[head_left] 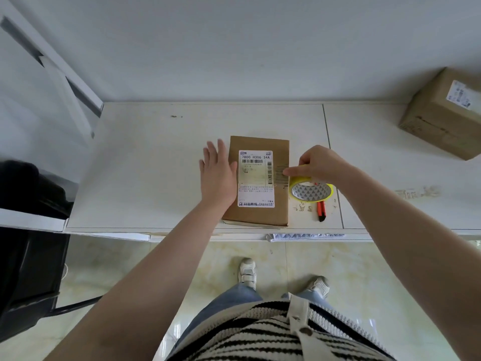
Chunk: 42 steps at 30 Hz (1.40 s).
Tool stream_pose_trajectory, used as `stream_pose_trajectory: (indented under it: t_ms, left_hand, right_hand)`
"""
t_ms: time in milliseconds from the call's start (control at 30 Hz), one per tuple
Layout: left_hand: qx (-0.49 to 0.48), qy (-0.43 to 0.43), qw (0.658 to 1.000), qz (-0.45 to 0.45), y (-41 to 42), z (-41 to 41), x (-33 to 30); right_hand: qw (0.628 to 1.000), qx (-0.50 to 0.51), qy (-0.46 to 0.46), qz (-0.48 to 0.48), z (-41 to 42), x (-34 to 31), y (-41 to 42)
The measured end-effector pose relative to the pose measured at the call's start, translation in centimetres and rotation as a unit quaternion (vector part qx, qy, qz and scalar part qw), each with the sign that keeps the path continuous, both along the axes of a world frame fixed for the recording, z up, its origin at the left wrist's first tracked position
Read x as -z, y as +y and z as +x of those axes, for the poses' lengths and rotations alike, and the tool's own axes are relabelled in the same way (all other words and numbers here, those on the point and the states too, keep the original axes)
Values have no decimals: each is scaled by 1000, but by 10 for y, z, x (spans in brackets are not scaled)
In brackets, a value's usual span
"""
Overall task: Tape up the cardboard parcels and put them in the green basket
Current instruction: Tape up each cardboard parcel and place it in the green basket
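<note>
Parcel [260, 178], flat cardboard with white shipping label, lies on the desk [156, 165] near its front edge; left hand [217, 173], fingers straight and flat against its left side, likely steadies it, while right hand [318, 162] has a curled grip on the yellow tape roll [311, 191] at the right edge, apparently to draw a strip across. Orange utility knife [321, 211] just beside the roll; second parcel [442, 118] far right, well apart; green basket not visible.
</note>
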<state>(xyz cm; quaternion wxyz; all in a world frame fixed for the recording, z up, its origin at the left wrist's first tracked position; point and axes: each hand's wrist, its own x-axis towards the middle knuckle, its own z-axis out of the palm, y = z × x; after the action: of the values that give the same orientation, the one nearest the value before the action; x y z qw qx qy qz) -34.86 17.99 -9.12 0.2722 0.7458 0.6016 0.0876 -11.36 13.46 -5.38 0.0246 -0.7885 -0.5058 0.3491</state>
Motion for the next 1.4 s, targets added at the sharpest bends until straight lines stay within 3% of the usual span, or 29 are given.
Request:
stream_pose_trajectory:
  t_ms: [67,233,400,533,667,833,933,1000,1067,1167,1400]
  left_hand:
    - [41,39,996,75,0,14,-7]
    - [108,170,973,113,-18,43,0]
    - [113,172,973,100,-14,40,4]
    - [103,115,986,59,-6,29,-1]
    - [29,-46,997,52,2,7,-5]
    - [-46,-211,975,61,-9,20,-14]
    - [-64,-184,981,16,-19,31,-8]
    - [-88,-168,982,-24,-20,31,-7]
    - [-103,-246,960,-88,-17,34,-14]
    - [-84,-312,929,-179,-16,45,-29]
    - [-27,-273,937,-218,-16,38,-26]
  right_hand:
    - [1000,-2,-4,-4,0,1,0]
    - [1000,6,-6,3,-2,4,-2]
    - [1000,13,4,12,-3,6,-3]
    - [995,13,62,72,-5,-8,-2]
    - [991,-45,72,107,-21,-36,7]
    - [978,-155,-62,122,-36,-84,28]
    - [973,-186,-89,101,-40,-100,34]
    - [982,-163,-8,94,-40,-99,33]
    - [984,-132,52,105,-39,-96,32]
    - [984,-123,59,117,-38,-92,33]
    - [989,-104,41,97,-42,-88,25]
